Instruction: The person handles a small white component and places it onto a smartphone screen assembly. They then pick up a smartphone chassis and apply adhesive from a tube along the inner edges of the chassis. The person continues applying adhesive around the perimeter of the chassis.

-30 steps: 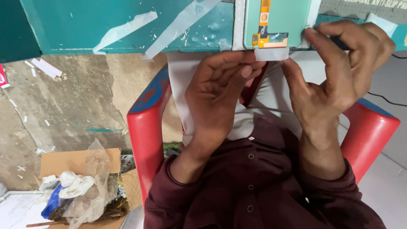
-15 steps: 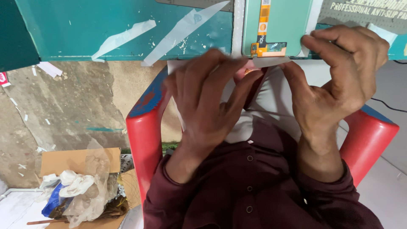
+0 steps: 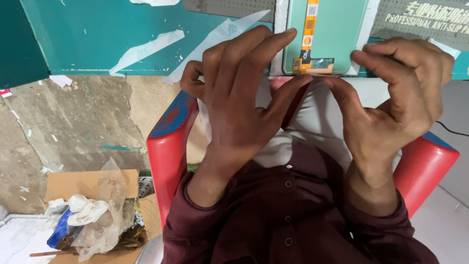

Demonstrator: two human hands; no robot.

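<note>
Top of the mint-green panel (image 3: 328, 34) was cut off by the frame edge; its lower corner was hidden behind fingers. It lay flat on the teal table (image 3: 88, 39) at the near edge. Left hand (image 3: 244, 112) was spread open, fingertips touching the panel's left edge & bottom; right hand (image 3: 395, 102) was curled loosely at the panel's bottom right corner — contact couldn't be told.

I see the flat panel (image 3: 325, 36) on the table (image 3: 97, 39) edge, both hands just before it; the cardboard box (image 3: 93, 186) sits lower left.

Teal table (image 3: 88, 44), red plastic chair (image 3: 168, 146), stained concrete floor (image 3: 73, 122) w/ trash-filled cardboard box (image 3: 63, 186).
</note>
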